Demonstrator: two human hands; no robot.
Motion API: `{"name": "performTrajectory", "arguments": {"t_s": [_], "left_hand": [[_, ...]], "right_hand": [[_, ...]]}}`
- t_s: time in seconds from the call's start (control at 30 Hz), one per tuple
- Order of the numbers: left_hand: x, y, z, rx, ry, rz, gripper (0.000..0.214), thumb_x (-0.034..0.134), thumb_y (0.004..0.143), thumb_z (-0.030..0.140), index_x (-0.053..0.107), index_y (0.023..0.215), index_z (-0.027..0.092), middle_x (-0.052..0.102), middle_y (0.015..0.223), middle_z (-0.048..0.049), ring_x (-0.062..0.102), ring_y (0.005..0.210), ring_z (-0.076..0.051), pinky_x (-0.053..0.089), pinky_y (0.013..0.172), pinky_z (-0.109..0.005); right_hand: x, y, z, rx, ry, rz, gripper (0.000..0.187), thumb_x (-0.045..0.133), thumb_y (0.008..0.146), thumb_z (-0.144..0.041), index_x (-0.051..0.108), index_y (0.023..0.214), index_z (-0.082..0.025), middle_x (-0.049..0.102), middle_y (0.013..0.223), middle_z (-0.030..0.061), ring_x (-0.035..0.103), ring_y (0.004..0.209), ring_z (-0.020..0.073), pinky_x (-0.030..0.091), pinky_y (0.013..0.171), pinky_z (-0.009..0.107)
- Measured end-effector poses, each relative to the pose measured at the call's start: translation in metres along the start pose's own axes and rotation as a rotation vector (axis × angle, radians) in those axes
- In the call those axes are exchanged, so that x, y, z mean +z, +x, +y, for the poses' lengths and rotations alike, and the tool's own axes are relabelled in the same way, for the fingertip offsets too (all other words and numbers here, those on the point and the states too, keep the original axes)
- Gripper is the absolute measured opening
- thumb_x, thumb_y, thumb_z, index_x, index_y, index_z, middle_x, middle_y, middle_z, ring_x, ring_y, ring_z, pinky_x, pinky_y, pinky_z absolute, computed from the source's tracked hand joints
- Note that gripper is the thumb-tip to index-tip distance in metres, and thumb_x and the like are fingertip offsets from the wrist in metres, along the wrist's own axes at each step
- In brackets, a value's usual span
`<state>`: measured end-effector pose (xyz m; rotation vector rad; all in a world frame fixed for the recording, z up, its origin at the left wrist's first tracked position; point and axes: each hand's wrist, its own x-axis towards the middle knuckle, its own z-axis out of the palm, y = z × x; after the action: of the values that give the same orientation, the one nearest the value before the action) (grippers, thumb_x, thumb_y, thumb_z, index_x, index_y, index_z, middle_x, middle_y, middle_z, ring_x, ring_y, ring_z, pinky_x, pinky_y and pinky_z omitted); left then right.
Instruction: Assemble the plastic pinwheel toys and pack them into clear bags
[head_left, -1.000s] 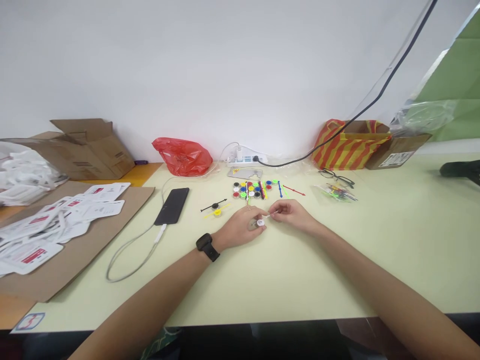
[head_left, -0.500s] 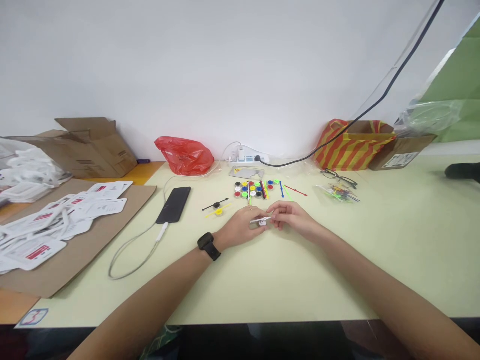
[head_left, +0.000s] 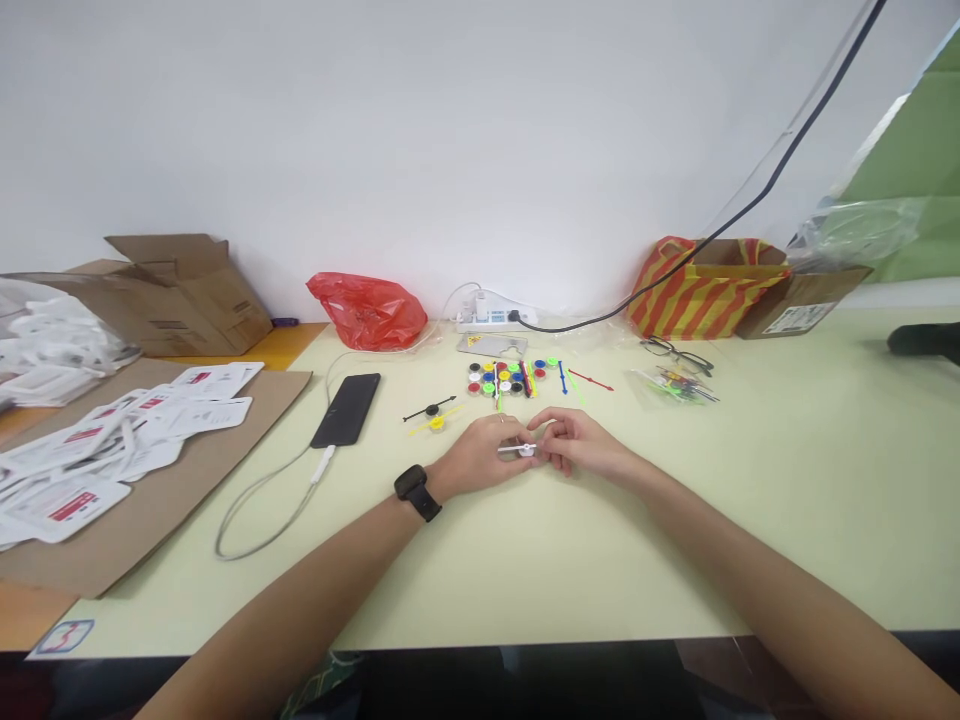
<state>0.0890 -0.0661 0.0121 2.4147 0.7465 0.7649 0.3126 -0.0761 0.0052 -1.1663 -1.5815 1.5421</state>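
Observation:
My left hand [head_left: 480,455], with a black watch on the wrist, curls its thumb and fingers around a small white round base [head_left: 527,453] low over the table. The thumb and fingertips of my right hand [head_left: 586,441] pinch one end of a white spinner arrow [head_left: 513,449]. That arrow lies level across the top of the base; whether it is fixed there I cannot tell. Beyond my left hand sit a black disc with a black arrow [head_left: 433,410] and a yellow disc with a yellow arrow [head_left: 437,424]. Several coloured discs [head_left: 505,375] stand in rows farther back.
Loose blue [head_left: 563,378] and red arrows [head_left: 591,380] lie behind my hands. A bag of arrows [head_left: 679,388] and glasses [head_left: 679,354] are right. A phone [head_left: 346,410] on a cable is left. A power strip [head_left: 491,320] and red bag [head_left: 367,311] line the wall.
My right hand has lowered the white arrow onto the white base, and the arrow has turned from slightly tilted to level. My left hand has stayed nearly still.

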Motion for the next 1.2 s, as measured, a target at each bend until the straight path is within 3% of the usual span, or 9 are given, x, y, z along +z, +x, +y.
{"name": "performTrajectory", "arguments": {"t_s": [0.2,0.43,0.63,1.2], "left_hand": [[0.0,-0.001,0.002,-0.037,-0.028,0.02,0.013,0.068,0.095,0.031,0.076,0.101,0.023,0.077,0.096,-0.0048,0.071,0.089,-0.02,0.056,0.084,-0.033],[0.002,-0.001,0.0,-0.074,-0.095,0.013,0.014,0.067,0.095,0.032,0.076,0.094,0.02,0.076,0.092,-0.0052,0.07,0.083,-0.018,0.057,0.08,-0.03],[0.001,0.001,0.0,-0.085,-0.123,-0.036,0.016,0.069,0.094,0.032,0.079,0.091,0.021,0.075,0.091,-0.0054,0.068,0.081,-0.017,0.054,0.074,-0.027],[0.003,0.002,-0.003,-0.068,-0.127,-0.023,0.014,0.07,0.093,0.03,0.08,0.088,0.022,0.075,0.096,-0.0057,0.07,0.087,-0.018,0.055,0.078,-0.03]], "right_hand": [[-0.002,-0.006,-0.008,0.061,-0.133,-0.045,0.029,0.063,0.082,-0.025,0.069,0.11,-0.022,0.059,0.06,-0.0059,0.045,0.044,0.0095,0.028,0.037,0.019],[-0.004,-0.007,-0.011,0.072,-0.162,-0.084,0.029,0.063,0.087,-0.032,0.067,0.113,-0.023,0.054,0.06,-0.0071,0.041,0.045,0.0095,0.027,0.038,0.021],[-0.003,-0.008,-0.011,-0.031,-0.199,-0.12,0.025,0.064,0.087,-0.03,0.065,0.11,-0.02,0.049,0.059,-0.008,0.046,0.054,0.0109,0.037,0.053,0.023],[-0.002,-0.003,-0.003,-0.062,-0.188,-0.11,0.028,0.065,0.085,-0.034,0.063,0.109,-0.018,0.049,0.059,-0.0086,0.036,0.052,0.0096,0.028,0.052,0.024]]}}
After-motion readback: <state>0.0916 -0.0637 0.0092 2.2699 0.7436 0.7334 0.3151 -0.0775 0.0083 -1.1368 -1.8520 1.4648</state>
